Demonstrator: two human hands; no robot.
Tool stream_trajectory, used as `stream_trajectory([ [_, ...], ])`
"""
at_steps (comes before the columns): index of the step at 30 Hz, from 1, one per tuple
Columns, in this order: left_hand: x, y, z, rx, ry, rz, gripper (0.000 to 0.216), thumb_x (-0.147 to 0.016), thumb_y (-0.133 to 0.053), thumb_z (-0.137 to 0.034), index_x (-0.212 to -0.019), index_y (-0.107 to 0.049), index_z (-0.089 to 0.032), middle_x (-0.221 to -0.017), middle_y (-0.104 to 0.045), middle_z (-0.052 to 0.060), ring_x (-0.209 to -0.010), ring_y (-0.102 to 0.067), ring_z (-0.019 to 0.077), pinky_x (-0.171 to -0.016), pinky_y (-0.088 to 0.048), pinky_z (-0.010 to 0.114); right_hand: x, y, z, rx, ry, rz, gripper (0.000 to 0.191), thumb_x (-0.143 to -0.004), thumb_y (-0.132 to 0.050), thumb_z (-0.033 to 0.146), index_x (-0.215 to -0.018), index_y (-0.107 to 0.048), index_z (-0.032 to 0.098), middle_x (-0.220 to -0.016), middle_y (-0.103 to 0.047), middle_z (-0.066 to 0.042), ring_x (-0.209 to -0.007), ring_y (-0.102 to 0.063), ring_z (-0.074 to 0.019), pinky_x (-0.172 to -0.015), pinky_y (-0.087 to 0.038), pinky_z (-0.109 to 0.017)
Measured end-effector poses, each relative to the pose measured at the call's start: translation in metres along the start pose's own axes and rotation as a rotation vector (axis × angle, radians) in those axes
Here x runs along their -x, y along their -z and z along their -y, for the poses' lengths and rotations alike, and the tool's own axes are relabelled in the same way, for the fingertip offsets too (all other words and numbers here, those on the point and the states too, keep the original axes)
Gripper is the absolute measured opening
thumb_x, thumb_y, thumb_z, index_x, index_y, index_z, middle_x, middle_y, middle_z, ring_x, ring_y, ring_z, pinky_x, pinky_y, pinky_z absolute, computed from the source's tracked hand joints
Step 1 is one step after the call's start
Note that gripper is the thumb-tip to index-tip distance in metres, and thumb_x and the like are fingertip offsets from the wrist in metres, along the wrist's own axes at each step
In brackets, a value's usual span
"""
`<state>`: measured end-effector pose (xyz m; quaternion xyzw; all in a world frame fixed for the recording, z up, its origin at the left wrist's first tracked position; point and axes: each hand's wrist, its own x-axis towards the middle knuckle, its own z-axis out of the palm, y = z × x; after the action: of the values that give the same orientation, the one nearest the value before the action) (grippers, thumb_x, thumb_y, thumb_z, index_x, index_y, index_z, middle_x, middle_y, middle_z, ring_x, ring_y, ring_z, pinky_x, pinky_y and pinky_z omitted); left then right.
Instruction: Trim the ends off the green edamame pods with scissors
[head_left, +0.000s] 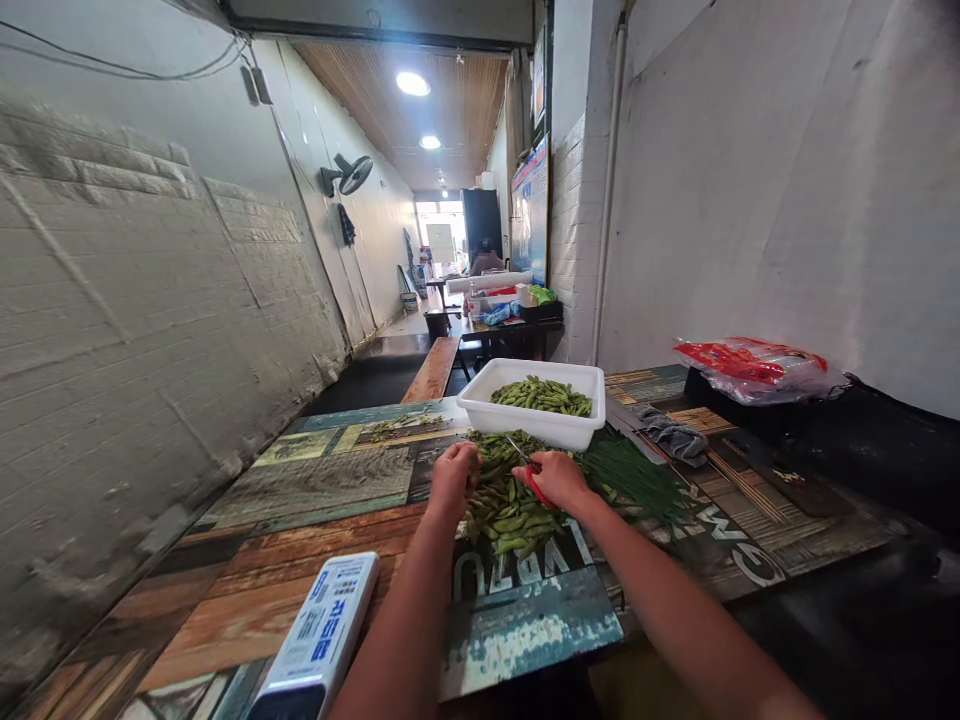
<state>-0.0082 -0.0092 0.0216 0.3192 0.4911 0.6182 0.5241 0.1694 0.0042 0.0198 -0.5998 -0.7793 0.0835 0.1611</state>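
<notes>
Green pods (517, 522) lie heaped on your counter (330, 480), just below the frame's center. Your hands are apart: the right hand (561, 480) is clamped on red-handled scissors (537, 488); the left hand (453, 480) curls at the pile's left edge, its grip unclear. Beyond, a white tub (532, 427) holds more pods. Farther, upper left, hangs a fan (355, 175).

Patchwork wood-look desk (322, 470), green pods (517, 525) heaped between the hands (454, 478)
Beyond them, a white tub (585, 435); rightward, green stalks (630, 478), gray cloth (671, 435); nearer and left, a white box (330, 610).
</notes>
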Motion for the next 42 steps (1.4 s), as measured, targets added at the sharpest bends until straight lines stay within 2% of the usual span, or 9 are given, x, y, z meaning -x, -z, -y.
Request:
stream_trajectory([
  [3,0.001,0.002,0.007,-0.404,-0.126,0.108,0.025,-0.061,-0.067,-0.038,-0.067,-0.055,-0.017,-0.052,-0.048,-0.003,-0.043,-0.035,0.0082,-0.045,-0.021,0.021,0.000,0.000,-0.001,0.008,-0.010,0.001,0.042,-0.084,-0.053,0.058,-0.082,-0.071,0.020,-0.083,-0.073,-0.008,-0.077,-0.066,-0.0206,-0.058,-0.036,-0.025],
  [5,0.001,0.004,0.012,-0.726,-0.256,0.116,0.021,-0.058,-0.072,-0.033,-0.059,-0.059,-0.017,-0.053,-0.049,-0.001,-0.049,-0.039,0.0106,-0.049,-0.023,0.022,0.000,0.000,-0.001,0.010,-0.007,-0.002,0.042,-0.085,-0.053,0.058,-0.082,-0.071,0.020,-0.083,-0.073,-0.009,-0.077,-0.067,-0.0204,-0.058,-0.037,-0.025],
  [7,0.001,0.007,0.015,-0.968,-0.310,0.107,0.014,-0.055,-0.075,-0.026,-0.055,-0.063,-0.018,-0.054,-0.052,0.001,-0.052,-0.042,0.0125,-0.051,-0.024,0.023,0.000,-0.001,-0.001,0.009,-0.007,0.001,0.043,-0.085,-0.052,0.058,-0.080,-0.071,0.020,-0.083,-0.073,-0.009,-0.077,-0.067,-0.0203,-0.058,-0.037,-0.025],
  [10,0.002,0.010,0.016,-1.086,-0.293,0.201,0.003,-0.058,-0.072,-0.020,-0.057,-0.069,-0.020,-0.056,-0.056,0.002,-0.054,-0.045,0.0144,-0.053,-0.026,0.024,0.000,-0.002,-0.001,0.014,0.001,-0.002,0.044,-0.085,-0.052,0.059,-0.080,-0.071,0.020,-0.083,-0.073,-0.009,-0.078,-0.067,-0.0205,-0.058,-0.037,-0.025],
  [13,0.004,0.010,0.015,-1.128,-0.305,0.248,0.004,-0.060,-0.069,-0.018,-0.060,-0.072,-0.022,-0.057,-0.058,0.003,-0.056,-0.047,0.0155,-0.054,-0.026,0.024,0.000,-0.002,-0.001,0.023,0.000,0.002,0.044,-0.085,-0.052,0.059,-0.081,-0.071,0.020,-0.084,-0.074,-0.009,-0.078,-0.068,-0.0212,-0.058,-0.037,-0.025],
  [22,0.005,0.003,0.008,-0.966,-0.415,-0.064,0.004,-0.069,-0.068,-0.019,-0.069,-0.072,-0.021,-0.064,-0.061,0.005,-0.061,-0.050,0.0175,-0.059,-0.029,0.024,0.001,-0.001,0.001,0.021,0.008,0.015,0.039,-0.084,-0.055,0.056,-0.083,-0.071,0.021,-0.084,-0.074,-0.008,-0.077,-0.067,-0.0204,-0.058,-0.037,-0.024],
  [27,0.002,-0.004,0.014,-0.772,-0.388,-0.027,0.011,-0.070,-0.065,-0.026,-0.074,-0.071,-0.018,-0.053,-0.052,-0.001,-0.053,-0.043,0.0135,-0.055,-0.028,0.023,0.007,0.007,0.010,0.000,0.046,0.027,0.034,-0.083,-0.058,0.052,-0.082,-0.071,0.021,-0.083,-0.074,-0.007,-0.080,-0.068,-0.0206,-0.058,-0.036,-0.024],
  [33,-0.004,-0.006,0.025,-0.263,-0.110,0.067,0.041,-0.056,-0.071,-0.049,-0.074,-0.063,-0.013,-0.049,-0.045,-0.004,-0.042,-0.031,0.0079,-0.045,-0.022,0.021,0.010,0.012,0.013,-0.005,0.052,0.015,0.036,-0.084,-0.057,0.053,-0.083,-0.071,0.021,-0.084,-0.074,-0.007,-0.079,-0.067,-0.0198,-0.059,-0.036,-0.024],
  [42,0.002,-0.009,0.022,-0.200,-0.021,0.180,0.052,-0.047,-0.078,-0.056,-0.069,-0.058,-0.013,-0.049,-0.046,-0.004,-0.040,-0.031,0.0053,-0.041,-0.018,0.020,0.010,0.009,0.013,-0.003,0.098,0.006,0.031,-0.084,-0.058,0.049,-0.081,-0.070,0.021,-0.082,-0.074,-0.005,-0.077,-0.067,-0.0190,-0.058,-0.034,-0.024],
])
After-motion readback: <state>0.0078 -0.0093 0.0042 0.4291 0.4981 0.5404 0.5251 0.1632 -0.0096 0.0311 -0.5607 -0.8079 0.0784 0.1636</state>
